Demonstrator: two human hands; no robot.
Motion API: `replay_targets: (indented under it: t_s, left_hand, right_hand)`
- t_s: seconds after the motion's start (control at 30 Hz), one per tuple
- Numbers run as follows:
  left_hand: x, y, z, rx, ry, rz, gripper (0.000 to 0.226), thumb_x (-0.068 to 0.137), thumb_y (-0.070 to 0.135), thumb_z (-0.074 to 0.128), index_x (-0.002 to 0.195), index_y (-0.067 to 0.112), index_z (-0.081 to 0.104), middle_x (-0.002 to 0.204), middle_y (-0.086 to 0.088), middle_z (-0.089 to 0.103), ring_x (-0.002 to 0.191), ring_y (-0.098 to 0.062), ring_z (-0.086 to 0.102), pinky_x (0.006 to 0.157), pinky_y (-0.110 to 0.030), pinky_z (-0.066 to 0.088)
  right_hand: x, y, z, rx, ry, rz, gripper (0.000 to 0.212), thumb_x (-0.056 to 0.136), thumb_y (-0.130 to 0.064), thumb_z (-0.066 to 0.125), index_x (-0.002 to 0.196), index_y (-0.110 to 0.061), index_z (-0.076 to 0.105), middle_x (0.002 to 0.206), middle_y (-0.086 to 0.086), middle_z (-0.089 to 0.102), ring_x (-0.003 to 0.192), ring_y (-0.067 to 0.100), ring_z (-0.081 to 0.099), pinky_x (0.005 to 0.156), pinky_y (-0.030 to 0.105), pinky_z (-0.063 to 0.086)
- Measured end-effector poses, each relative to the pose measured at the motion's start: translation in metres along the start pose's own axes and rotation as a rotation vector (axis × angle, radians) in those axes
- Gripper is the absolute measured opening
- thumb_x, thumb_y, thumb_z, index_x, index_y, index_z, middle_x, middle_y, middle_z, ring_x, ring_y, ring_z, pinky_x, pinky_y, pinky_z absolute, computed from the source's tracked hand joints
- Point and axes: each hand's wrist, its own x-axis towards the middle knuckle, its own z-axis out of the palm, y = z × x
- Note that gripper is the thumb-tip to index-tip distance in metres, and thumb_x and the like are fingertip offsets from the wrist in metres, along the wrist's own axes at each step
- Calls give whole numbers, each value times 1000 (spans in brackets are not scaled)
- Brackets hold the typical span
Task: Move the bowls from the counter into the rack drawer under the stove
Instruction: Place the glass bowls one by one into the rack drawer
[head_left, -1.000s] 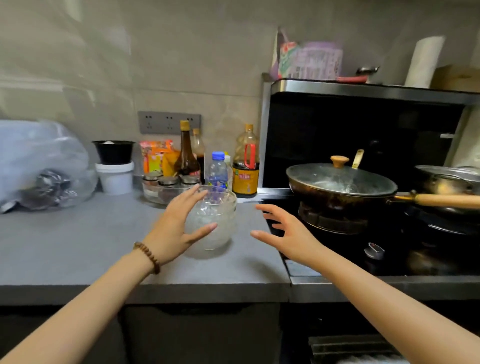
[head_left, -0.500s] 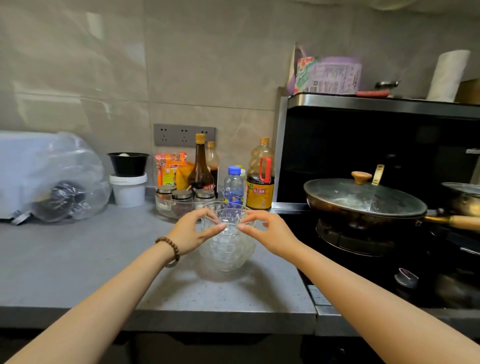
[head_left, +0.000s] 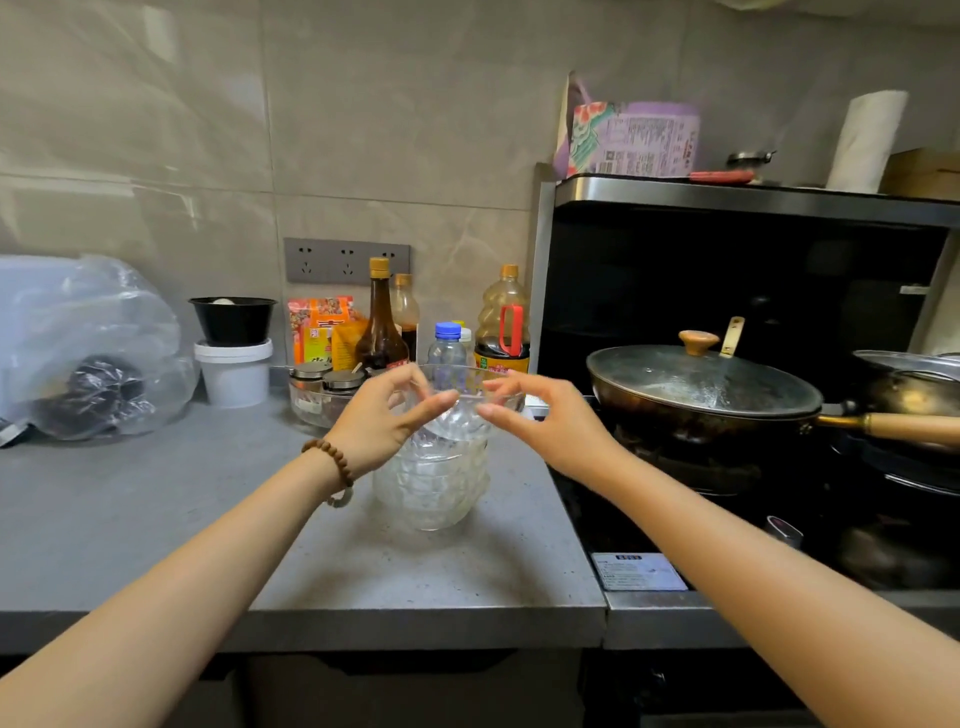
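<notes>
A stack of clear glass bowls (head_left: 431, 483) stands on the grey counter (head_left: 156, 519), close to the stove's left edge. The top bowl (head_left: 465, 410) is raised a little above the stack, held level. My left hand (head_left: 384, 415), with a bead bracelet on the wrist, pinches its rim on the left side. My right hand (head_left: 540, 421) pinches the rim on the right side. The rack drawer under the stove is out of view.
Sauce bottles (head_left: 382, 322), a water bottle (head_left: 447, 348) and spice jars (head_left: 322, 384) stand right behind the bowls. A lidded wok (head_left: 701, 389) sits on the stove to the right, handle pointing right. A plastic bag (head_left: 93, 353) and white tub (head_left: 234, 369) are at the left.
Both hands closed on the top bowl's rim and lifted it a little off the stack. The view has tilted up slightly.
</notes>
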Motion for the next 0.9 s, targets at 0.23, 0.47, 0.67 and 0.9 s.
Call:
replay_targets:
  t_s: [0.23,0.47,0.67,0.9]
  left_hand:
    - [-15,48,71,-225,-312,-111,29,67,50,61,69,23,53,84,12,70,83,4,64,70,-17,50]
    - [-46,59,188,-253,-575,-115,37,64,58,63,70,22,56,68,11,61,69,-4,57,73,-24,49]
    - [-79,46,275,-260,-699,-108,43,72,54,61,108,32,60,89,18,69,84,5,63,73,-14,51]
    - [-119,-8,346,-255,-790,-278,99,56,73,56,142,34,24,112,7,66,101,0,61,90,-24,50]
  right_hand:
    - [-79,-18,-90,-75,-188,26,30,75,-51,62,87,-26,73,88,-12,74,86,-4,67,78,6,49]
    - [-184,23,-150,43,-297,298,27,79,-33,67,93,-11,73,89,2,77,86,14,73,77,18,54]
    - [-264,68,-171,127,-223,484,22,82,-32,67,94,-14,73,92,6,77,86,20,73,81,25,57]
    - [-322,122,-162,258,-129,679,20,85,-27,64,102,-20,72,98,1,76,83,11,72,69,13,52]
